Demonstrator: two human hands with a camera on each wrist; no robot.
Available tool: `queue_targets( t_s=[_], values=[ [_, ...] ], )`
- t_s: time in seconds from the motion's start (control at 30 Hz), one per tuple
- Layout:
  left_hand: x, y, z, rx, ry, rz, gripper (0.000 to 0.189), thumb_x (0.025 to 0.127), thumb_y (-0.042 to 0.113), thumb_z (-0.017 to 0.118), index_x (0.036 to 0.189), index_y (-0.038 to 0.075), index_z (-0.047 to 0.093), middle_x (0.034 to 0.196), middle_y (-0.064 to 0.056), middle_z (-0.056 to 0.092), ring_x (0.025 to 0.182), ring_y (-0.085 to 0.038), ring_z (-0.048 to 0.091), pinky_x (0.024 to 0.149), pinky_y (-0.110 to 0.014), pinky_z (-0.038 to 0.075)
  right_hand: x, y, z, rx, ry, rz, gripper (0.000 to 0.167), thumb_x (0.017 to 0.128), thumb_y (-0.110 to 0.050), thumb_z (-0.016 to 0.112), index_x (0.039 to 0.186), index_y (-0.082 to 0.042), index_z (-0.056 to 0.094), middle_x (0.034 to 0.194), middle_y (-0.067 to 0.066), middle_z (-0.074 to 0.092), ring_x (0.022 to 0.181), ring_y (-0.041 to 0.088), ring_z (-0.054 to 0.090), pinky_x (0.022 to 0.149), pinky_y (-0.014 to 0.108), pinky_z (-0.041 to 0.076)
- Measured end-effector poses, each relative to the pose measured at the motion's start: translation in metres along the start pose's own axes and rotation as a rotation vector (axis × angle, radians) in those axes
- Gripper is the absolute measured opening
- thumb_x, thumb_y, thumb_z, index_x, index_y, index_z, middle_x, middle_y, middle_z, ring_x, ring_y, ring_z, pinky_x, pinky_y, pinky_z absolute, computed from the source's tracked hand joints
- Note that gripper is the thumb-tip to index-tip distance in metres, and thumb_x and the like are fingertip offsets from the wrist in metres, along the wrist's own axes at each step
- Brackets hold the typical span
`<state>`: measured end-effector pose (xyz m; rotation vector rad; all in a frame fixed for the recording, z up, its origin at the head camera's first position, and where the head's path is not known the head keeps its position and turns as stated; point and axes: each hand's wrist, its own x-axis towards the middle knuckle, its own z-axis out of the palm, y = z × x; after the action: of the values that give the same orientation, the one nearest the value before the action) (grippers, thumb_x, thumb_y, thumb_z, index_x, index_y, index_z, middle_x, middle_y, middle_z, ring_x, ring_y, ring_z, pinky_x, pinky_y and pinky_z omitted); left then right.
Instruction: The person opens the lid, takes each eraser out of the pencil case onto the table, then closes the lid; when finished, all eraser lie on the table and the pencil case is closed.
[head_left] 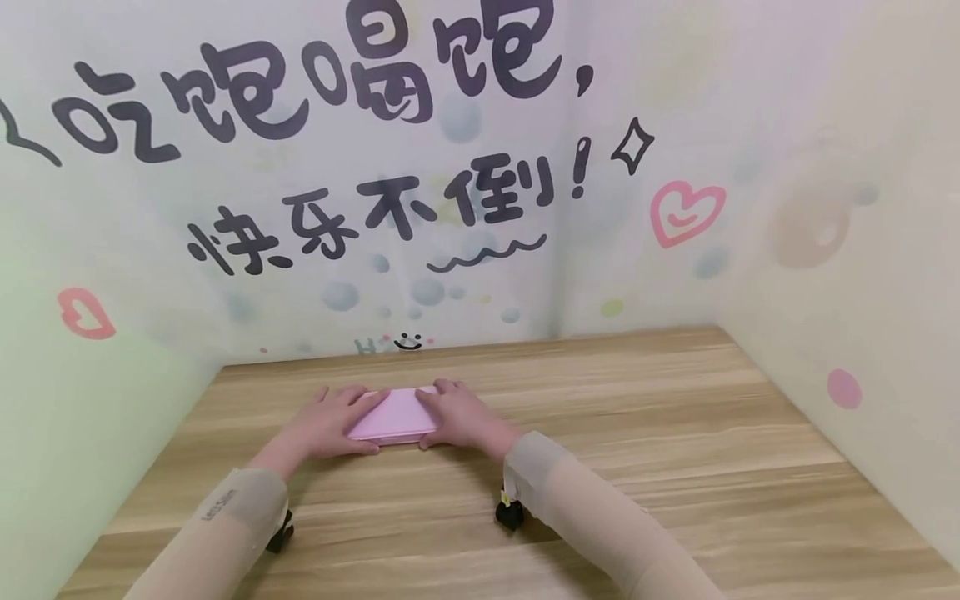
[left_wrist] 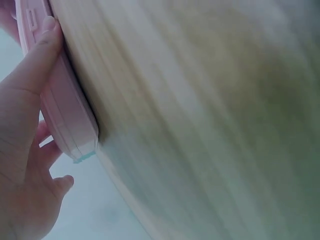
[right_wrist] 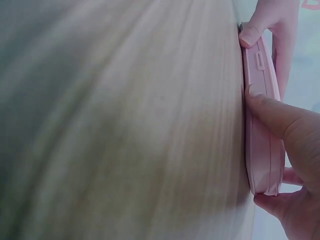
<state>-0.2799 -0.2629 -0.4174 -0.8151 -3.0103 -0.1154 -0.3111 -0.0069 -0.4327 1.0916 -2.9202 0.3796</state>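
A flat pink plastic case (head_left: 397, 413), lid closed, lies on the wooden table between both hands. My left hand (head_left: 333, 425) grips its left end, with the thumb along the front side and the fingers spread over the top and far side. At the opposite end, my right hand (head_left: 463, 419) holds the case the same way, its thumb (right_wrist: 272, 112) pressed to the front side. A small raised latch (right_wrist: 259, 61) shows on that front side between the two thumbs. The far side is hidden in the head view.
The wood-grain table (head_left: 637, 433) extends around the case on all sides. A white backdrop (head_left: 480, 283) with black lettering and drawn hearts rises behind it. Pale walls (head_left: 862, 275) stand at left and right. Small black devices (head_left: 509, 510) hang under both wrists.
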Motion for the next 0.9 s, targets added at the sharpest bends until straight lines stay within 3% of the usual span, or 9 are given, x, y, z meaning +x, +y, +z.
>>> queue_targets(
  t_s=[0.3,0.67,0.77,0.9],
  values=[
    [-0.006,0.000,-0.002,0.008,0.011,-0.001,0.090,0.080,0.066,0.065,0.151,0.019,0.036,0.142,-0.021,0.044,0.129,-0.046,0.041,0.105,-0.072,0.016,0.000,-0.007,-0.003,0.043,-0.010,-0.005,0.082,0.079,-0.049,0.076,0.147,-0.017,0.045,0.146,0.023,0.039,0.131,0.040,0.041,0.111,0.047,0.030],
    [0.002,-0.005,-0.004,-0.004,-0.001,-0.034,0.099,0.071,0.074,0.066,0.150,0.020,0.039,0.143,-0.019,0.045,0.130,-0.043,0.041,0.104,-0.073,0.014,0.007,-0.001,-0.014,0.091,-0.064,0.015,0.075,0.083,-0.052,0.071,0.146,-0.021,0.046,0.150,0.019,0.038,0.133,0.037,0.041,0.110,0.047,0.032],
    [0.001,-0.005,-0.010,-0.022,0.013,-0.038,0.103,0.068,0.075,0.068,0.150,0.018,0.039,0.145,-0.020,0.043,0.131,-0.044,0.040,0.104,-0.073,0.013,0.010,0.004,-0.020,0.170,-0.074,-0.012,0.071,0.084,-0.050,0.071,0.143,-0.017,0.050,0.146,0.013,0.046,0.133,0.030,0.044,0.110,0.041,0.033],
    [-0.003,-0.007,-0.024,-0.078,0.073,-0.047,0.105,0.068,0.069,0.073,0.150,0.014,0.036,0.147,-0.022,0.040,0.132,-0.046,0.038,0.104,-0.075,0.009,0.012,0.015,-0.034,0.326,-0.095,0.020,0.064,0.084,-0.046,0.072,0.137,-0.013,0.056,0.138,0.005,0.055,0.129,0.023,0.048,0.108,0.038,0.035]
  ],
)
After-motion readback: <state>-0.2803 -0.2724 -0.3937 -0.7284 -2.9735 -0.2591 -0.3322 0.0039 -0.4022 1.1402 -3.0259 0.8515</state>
